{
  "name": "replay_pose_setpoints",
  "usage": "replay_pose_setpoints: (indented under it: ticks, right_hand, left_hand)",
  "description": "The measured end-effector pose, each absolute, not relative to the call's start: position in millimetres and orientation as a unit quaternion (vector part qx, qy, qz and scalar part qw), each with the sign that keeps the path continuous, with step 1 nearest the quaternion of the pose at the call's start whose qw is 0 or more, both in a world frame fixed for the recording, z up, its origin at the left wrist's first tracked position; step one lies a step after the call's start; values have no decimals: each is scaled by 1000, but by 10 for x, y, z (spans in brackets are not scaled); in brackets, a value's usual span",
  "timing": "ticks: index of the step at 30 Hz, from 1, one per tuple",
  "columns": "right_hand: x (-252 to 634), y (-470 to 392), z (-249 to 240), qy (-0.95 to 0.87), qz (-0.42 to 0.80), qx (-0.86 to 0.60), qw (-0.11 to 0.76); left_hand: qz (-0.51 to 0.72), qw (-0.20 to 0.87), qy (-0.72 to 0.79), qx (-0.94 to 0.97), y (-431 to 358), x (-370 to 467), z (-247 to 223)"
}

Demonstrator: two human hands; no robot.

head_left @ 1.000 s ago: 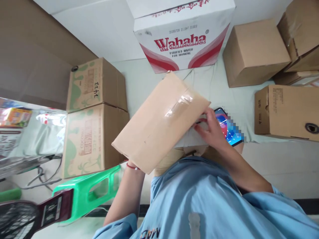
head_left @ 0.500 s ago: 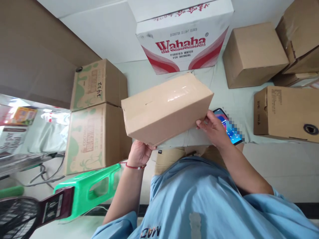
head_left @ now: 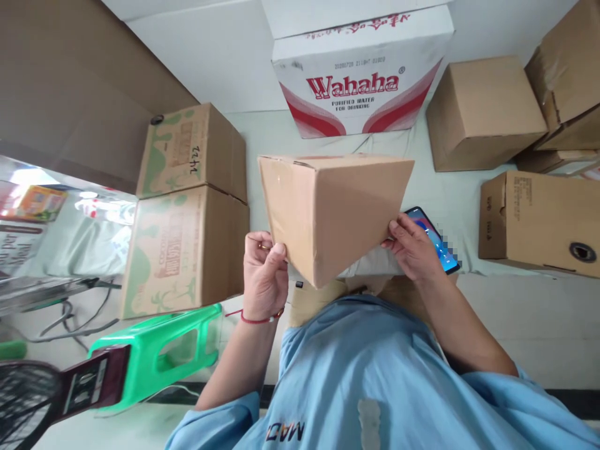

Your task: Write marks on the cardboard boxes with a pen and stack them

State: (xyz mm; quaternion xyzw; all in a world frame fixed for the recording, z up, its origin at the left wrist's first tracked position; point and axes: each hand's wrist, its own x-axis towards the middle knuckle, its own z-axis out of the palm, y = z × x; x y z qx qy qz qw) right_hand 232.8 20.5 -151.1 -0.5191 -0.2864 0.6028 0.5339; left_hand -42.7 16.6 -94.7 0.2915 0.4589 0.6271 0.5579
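A plain brown cardboard box (head_left: 349, 215) is in front of me at the near edge of the table, one corner turned toward my body. My left hand (head_left: 266, 275) grips its left lower side, thumb on the near face and the other fingers curled, a ring showing on one of them. On the opposite end, my right hand (head_left: 412, 247) pinches the lower right corner between thumb and fingers. Partly behind that hand lies a phone (head_left: 443, 250) with a lit screen. The box's underside and far faces are hidden.
A white Wahaha carton (head_left: 360, 94) stands at the back. Two stacked coconut cartons (head_left: 173, 250) are on the left, above a green plastic stool (head_left: 154, 356) and a dark electric swatter (head_left: 89, 378). More brown boxes (head_left: 487, 112) stand on the right, one carton (head_left: 544, 219) nearer.
The box has turned, so its top has tipped from view and its left end now faces me. My left hand has moved from beneath it up to its left side.
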Motion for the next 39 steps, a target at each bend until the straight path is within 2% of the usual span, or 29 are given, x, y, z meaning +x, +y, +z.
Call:
replay_pose_setpoints:
  ticks: [9,16,21,24,31,39]
  right_hand:
    - [2333,135,-1516,-358,558,-514,544]
    - [2253,-20,-1302,-607,367,-504,493]
    - [2005,-200,-1013,-740,263,-435,441]
    - [1846,-269,-952,-775,238,-384,442]
    - [1862,-262,-970,-764,267,-370,456]
    - [2041,-219,-1066,-701,370,-409,453]
  left_hand:
    - [631,519,494,299,195,-569,-1207]
    - [553,657,462,221,145,-741,-1275]
    - [542,658,476,216,148,-764,-1309]
    - [543,668,469,196,162,-788,-1326]
    - [569,648,464,202,142,-820,-1406]
    - [684,503,472,237,163,-808,-1161]
